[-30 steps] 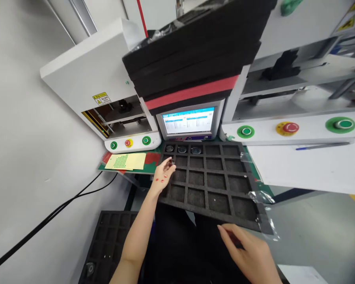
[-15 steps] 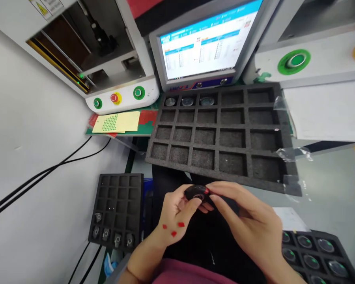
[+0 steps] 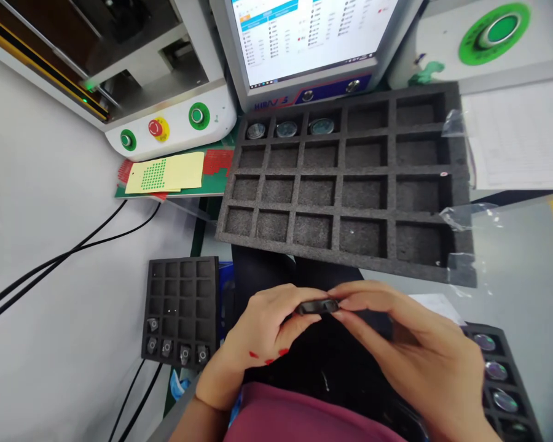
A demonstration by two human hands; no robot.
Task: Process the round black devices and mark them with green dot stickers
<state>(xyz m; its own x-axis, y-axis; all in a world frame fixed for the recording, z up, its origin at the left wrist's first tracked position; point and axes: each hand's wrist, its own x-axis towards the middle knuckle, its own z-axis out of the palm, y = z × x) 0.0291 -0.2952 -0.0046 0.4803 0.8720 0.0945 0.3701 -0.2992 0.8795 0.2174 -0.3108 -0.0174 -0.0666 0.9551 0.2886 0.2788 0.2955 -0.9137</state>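
A small black rounded device (image 3: pixel 314 307) is seen edge-on above the lap, just below the large foam tray. Its left part lies between the thumb and fingers of my left hand (image 3: pixel 270 325), which has red marks near the wrist. At its right end, the thumb and fingertips of my right hand (image 3: pixel 400 337) pinch the device. The large dark foam tray (image 3: pixel 336 245) has round glassy discs (image 3: pixel 322 126) in three top-row pockets.
A smaller black tray (image 3: pixel 179 313) at lower left holds several watch-like parts. Another tray (image 3: pixel 511 374) with round discs is at lower right. Behind stand a monitor (image 3: pixel 304 43) and a machine with buttons (image 3: pixel 198 115). Yellow cards (image 3: pixel 166 172) lie at left; black cables hang below.
The view has shifted closer to the large tray. The black device has turned from showing its face to edge-on, and my left hand has rotated with it.
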